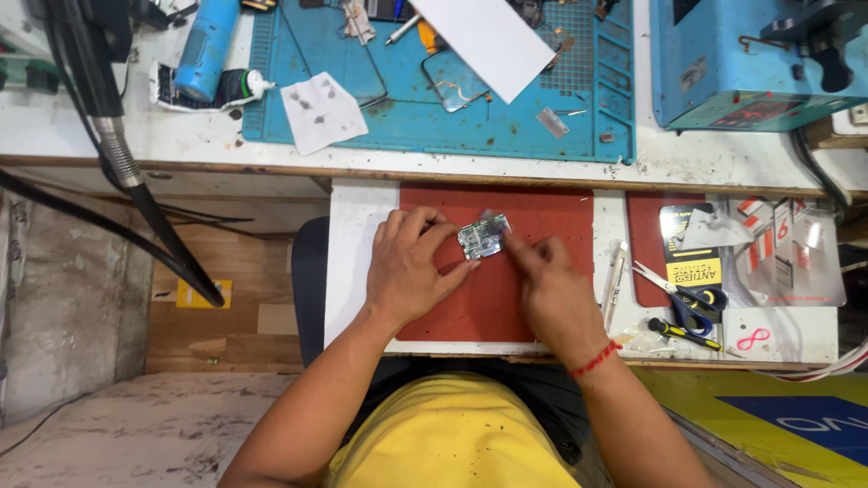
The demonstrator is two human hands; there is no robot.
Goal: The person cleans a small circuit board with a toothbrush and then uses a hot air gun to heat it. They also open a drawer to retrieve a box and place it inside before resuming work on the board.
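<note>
Red mat (pixel 542 217) spreads over your pull-out tray (pixel 354 235), below the blue mat (pixel 434 126). Your left hand (pixel 411 267) pinches the small board (pixel 481 238) just above the red mat, while your right hand (pixel 551 289) closes its fingertips on the board's right edge; scissors (pixel 683 294) lie well apart.

black-yellow packet (pixel 692 262) right of red mat | clear red-marked sachets (pixel 782 248) beside it

Red mat (pixel 542 212) lies bare around the held board (pixel 483 237); scissors (pixel 680 291) and syringe (pixel 615 280) crowd its right
</note>
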